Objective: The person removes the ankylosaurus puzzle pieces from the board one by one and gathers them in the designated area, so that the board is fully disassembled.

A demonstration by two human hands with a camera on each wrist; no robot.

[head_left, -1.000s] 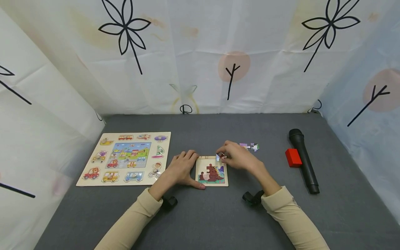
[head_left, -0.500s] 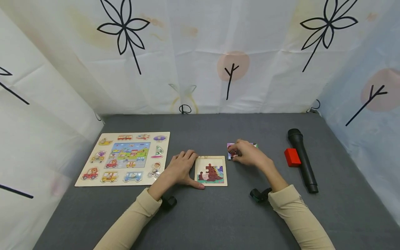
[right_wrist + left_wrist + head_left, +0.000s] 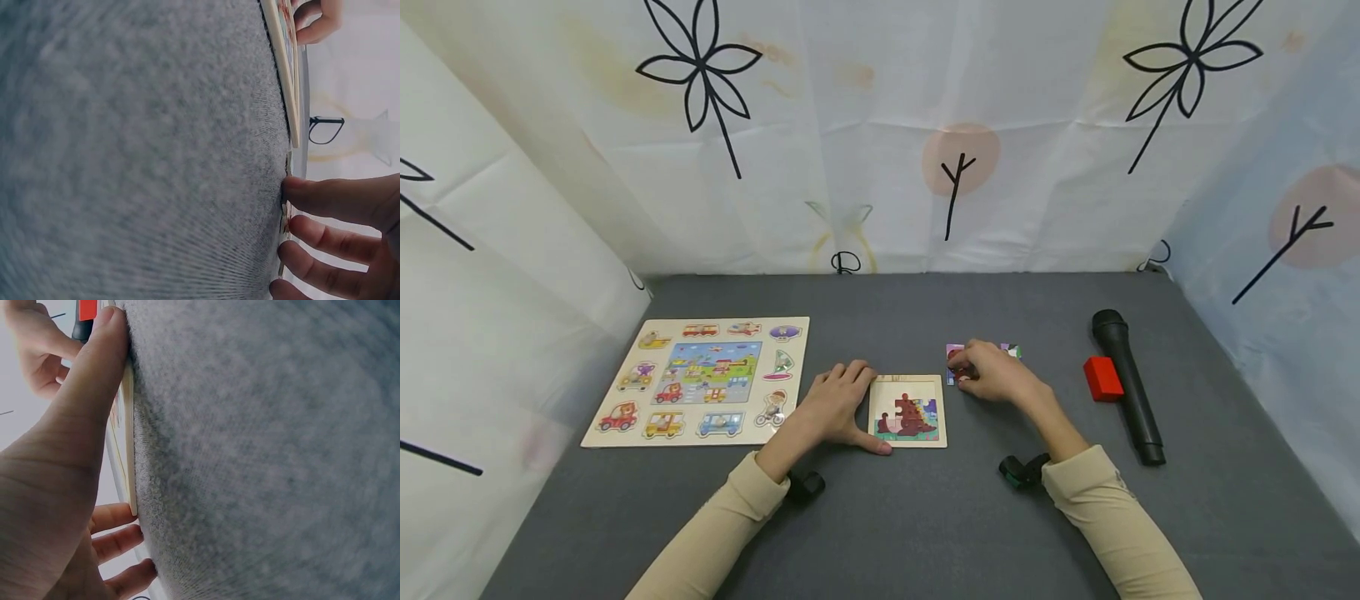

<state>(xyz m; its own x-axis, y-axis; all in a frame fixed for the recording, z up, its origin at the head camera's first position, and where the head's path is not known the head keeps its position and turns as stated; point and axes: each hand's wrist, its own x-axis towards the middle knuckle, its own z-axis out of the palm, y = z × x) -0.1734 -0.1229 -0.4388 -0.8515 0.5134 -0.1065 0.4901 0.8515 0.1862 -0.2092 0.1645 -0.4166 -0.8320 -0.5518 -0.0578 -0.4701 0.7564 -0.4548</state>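
Note:
My left hand (image 3: 838, 408) rests against a small wooden puzzle tray (image 3: 907, 444), its fingers along the left side and its thumb at the near corner. Straight fingers (image 3: 119, 544) show beside the tray edge (image 3: 130, 456) in the left wrist view. Brown, green and purple pieces fill the lower and right part of the tray; pale base shows at its upper left. Right of the tray, my right hand (image 3: 1000, 375) pinches a puzzle piece (image 3: 285, 215) low at the table, partly hidden by the fingers. Loose purple pieces (image 3: 951, 377) and a white-green piece (image 3: 1012, 351) lie around this hand.
A large wooden vehicle puzzle board (image 3: 625, 433) lies to the left. At the right, a black microphone (image 3: 1138, 400) lies beside a red block (image 3: 1103, 379). The grey table (image 3: 880, 533) meets printed white cloth (image 3: 880, 167) at the back and sides.
My right hand has moved right, from over the tray's upper right corner down to the loose pieces, taking a puzzle piece along. Since half a second ago it has barely shifted. My left hand stays put.

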